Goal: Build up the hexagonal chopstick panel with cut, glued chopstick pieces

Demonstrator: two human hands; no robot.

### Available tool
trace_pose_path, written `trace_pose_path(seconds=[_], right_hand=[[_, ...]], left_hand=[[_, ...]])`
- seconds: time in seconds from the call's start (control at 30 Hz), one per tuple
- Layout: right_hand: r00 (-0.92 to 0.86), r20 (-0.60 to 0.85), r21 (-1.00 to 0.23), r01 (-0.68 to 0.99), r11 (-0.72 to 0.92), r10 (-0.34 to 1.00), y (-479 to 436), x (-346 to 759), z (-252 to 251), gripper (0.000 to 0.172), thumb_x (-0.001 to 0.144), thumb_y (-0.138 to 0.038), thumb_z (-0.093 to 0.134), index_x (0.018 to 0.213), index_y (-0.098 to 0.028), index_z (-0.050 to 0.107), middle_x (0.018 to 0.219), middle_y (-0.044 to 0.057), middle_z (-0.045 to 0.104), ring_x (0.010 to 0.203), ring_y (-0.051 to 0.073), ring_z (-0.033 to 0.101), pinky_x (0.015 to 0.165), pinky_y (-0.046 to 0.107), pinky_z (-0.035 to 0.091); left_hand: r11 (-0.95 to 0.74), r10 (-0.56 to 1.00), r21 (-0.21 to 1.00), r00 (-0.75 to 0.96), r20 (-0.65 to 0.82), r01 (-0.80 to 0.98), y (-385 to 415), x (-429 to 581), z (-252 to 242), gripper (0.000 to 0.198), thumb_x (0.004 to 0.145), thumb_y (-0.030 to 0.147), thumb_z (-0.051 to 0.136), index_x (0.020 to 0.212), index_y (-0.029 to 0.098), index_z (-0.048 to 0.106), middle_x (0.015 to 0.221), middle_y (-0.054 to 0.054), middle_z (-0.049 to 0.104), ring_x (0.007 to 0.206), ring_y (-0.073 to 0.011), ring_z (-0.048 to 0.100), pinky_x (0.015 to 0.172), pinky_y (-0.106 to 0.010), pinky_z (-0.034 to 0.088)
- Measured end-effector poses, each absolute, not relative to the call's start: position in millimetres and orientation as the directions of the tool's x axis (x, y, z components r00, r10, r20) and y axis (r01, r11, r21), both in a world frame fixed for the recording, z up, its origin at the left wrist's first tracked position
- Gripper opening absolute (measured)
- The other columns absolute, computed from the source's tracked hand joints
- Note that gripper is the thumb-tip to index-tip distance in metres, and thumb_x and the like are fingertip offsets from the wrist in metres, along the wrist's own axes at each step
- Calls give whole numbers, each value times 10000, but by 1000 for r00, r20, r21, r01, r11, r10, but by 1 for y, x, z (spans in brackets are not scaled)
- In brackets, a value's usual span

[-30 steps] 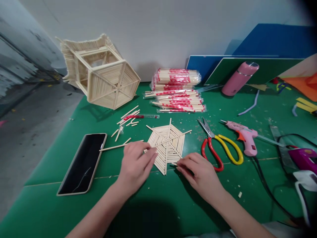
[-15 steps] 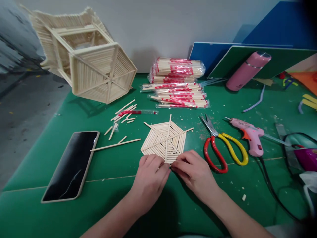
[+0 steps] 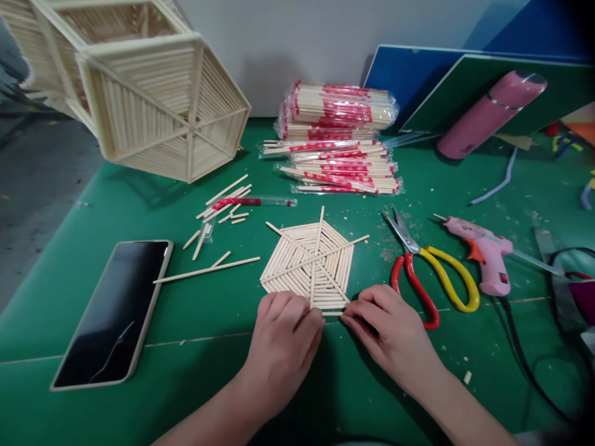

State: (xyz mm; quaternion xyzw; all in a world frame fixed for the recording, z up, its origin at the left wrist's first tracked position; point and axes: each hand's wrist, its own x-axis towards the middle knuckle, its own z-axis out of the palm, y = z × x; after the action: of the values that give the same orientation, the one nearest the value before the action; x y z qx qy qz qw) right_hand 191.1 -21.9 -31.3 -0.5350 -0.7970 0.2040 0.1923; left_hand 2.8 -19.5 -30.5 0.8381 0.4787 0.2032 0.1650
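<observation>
A flat hexagonal panel of wooden sticks (image 3: 308,262) lies on the green table (image 3: 139,198) in front of me. My left hand (image 3: 283,344) has its fingers curled together at the panel's near edge, pinching one end of a short stick (image 3: 333,313). My right hand (image 3: 390,334) pinches the other end of that stick, pressing it against the panel's near side. A long loose stick (image 3: 207,270) lies to the left of the panel.
A large hexagonal stick structure (image 3: 139,93) lies on its side at the back left. Cut stick pieces (image 3: 223,207) and wrapped chopstick bundles (image 3: 337,136) sit behind the panel. A phone (image 3: 111,313) lies left; scissors (image 3: 430,272), a pink glue gun (image 3: 486,254) and a pink bottle (image 3: 490,114) lie right.
My left hand moved from the panel's left side to its near edge, meeting my right hand on a short stick. The view has shifted closer and downward.
</observation>
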Motion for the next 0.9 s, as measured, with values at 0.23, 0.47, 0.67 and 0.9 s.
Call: trace_pose_path(seconds=[0.23,0.47,0.67,0.9], right_hand=[[-352,80,-527,779,339,933,-20,189,-33,142,841,-238,470,803,-188,597,765,37,533,722,152,484,635,280,397],[-323,119,-523,784,336,939,-21,188,-34,137,833,-234,483,789,-190,606,757,37,533,717,153,489,637,283,394],[-278,151,-544,778,315,949,-22,186,-34,132,817,-239,500,758,-181,602,741,38,532,707,157,490,629,289,400],[-206,176,-598,754,271,962,-25,189,-35,47,772,-215,557,764,-173,576,763,39,514,738,160,499,656,292,423]], left_hand=[[-467,880,516,435,191,718,-19,2,-33,123,820,145,450,802,185,565,761,-26,544,744,-163,460,700,-337,348],[-451,892,617,356,279,645,-19,-4,-35,160,768,65,457,855,171,540,829,-49,534,788,-163,481,716,-308,404],[-522,849,560,454,269,643,-22,-7,-35,208,756,107,464,925,177,563,894,-63,519,845,-192,469,764,-371,387],[-592,805,413,533,261,692,-24,-3,-34,212,766,224,513,954,179,599,953,-80,514,901,-241,451,790,-437,355]])
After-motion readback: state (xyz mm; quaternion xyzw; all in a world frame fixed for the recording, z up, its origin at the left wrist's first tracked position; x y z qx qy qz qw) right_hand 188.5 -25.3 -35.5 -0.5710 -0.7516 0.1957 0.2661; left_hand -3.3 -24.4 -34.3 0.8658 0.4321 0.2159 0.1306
